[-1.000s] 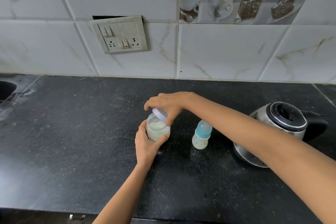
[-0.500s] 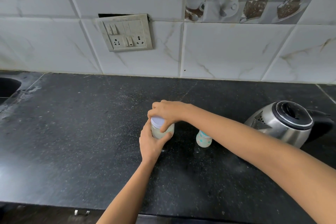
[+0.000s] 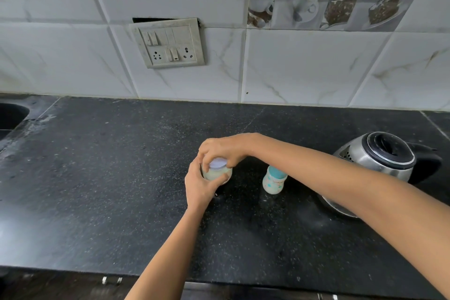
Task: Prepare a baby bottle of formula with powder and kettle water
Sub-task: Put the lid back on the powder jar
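The powder jar [image 3: 216, 174] stood near the middle of the black tabletop [image 3: 109, 190]. The baby bottle [image 3: 274, 181] stood just beside it to the right, and the kettle [image 3: 379, 161] further right, apart from both. The left hand [image 3: 199, 186] was wrapped round the jar's near side, its grip curled against the wall with the thumb across the front. The right hand [image 3: 226, 150] came from above, its grip pinching the rim of the pale lid [image 3: 217, 163], which sat flat on the jar's mouth.

Step in hand, as judged: seating and tightening the lid. The left hand should press the jar down on the tabletop so that it does not turn with the lid. The right hand should keep the lid level while turning, since a canted lid would likely bind and leave the powder unsealed. The right forearm crossed close over the bottle, so it should stay raised to avoid toppling it.

Compared with one second before: the lid was then tilted, raised off one side, with the jar's mouth exposed. It now lay flat and closed. Both hands kept their places, and the bottle and kettle stood as before.
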`<state>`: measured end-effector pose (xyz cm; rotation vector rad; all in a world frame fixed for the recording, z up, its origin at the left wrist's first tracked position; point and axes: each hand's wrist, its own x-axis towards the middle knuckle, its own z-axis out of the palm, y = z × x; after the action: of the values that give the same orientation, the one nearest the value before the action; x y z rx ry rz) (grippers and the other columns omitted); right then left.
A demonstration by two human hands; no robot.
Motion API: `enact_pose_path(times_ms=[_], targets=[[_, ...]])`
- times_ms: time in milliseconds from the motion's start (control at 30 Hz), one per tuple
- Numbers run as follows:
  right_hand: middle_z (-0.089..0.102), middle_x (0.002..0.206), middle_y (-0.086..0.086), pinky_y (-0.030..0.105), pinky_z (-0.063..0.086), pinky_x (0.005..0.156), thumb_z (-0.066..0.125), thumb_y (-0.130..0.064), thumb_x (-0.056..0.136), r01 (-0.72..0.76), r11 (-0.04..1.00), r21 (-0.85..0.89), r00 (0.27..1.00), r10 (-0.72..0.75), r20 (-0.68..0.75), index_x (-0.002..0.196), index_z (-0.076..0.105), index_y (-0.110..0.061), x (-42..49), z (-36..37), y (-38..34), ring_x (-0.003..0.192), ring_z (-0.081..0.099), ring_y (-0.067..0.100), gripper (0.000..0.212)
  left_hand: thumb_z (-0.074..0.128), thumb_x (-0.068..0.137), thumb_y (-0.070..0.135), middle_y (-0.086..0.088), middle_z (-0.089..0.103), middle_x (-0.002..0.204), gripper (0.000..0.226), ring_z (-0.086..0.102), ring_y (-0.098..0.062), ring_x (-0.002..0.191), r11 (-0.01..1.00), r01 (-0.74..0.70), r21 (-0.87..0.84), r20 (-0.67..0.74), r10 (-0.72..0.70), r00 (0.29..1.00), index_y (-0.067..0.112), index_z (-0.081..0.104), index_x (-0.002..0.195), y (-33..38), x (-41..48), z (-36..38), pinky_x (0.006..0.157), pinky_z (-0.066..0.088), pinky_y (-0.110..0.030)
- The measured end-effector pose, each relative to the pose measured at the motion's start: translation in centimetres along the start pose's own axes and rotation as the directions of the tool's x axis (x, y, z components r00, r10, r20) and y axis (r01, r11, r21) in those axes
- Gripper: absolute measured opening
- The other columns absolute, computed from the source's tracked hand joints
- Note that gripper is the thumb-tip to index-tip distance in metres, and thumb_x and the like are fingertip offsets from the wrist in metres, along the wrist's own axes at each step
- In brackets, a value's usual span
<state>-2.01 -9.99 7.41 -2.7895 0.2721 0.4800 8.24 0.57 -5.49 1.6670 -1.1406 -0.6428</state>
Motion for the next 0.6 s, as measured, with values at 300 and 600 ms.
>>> enact_pose_path(times_ms=[300,600], targets=[[0.057,0.097,0.008,0.032,0.038,0.060,0.049,-0.069,0.083,-0.515,0.853,-0.082,0.855,0.507,-0.107,0.104,0.059,-0.011,1.6,0.5,-1.4,0.080,0.055,0.026,0.062,0.076,0.055,0.053,0.022,0.052,0.118,0.078,0.052,0.000,0.104,1.000,0.010,-0.018,0.007,-0.010,1.000,0.037,0.045,0.125,0.1,-0.5,0.1,0.079,0.041,-0.018],[0.040,0.137,0.006,0.039,0.044,0.094,0.079,-0.028,0.072,-0.301,0.953,0.048,0.952,0.297,0.077,0.145,0.035,-0.029,-1.6,-3.2,-0.1,0.122,0.044,0.021,0.085,0.077,0.052,0.054,0.021,0.052,0.117,0.084,0.051,-0.003,0.106,1.000,0.027,0.009,-0.015,-0.027,1.000,0.038,0.043,0.127,-0.1,-0.3,0.0,0.087,0.046,-0.031]])
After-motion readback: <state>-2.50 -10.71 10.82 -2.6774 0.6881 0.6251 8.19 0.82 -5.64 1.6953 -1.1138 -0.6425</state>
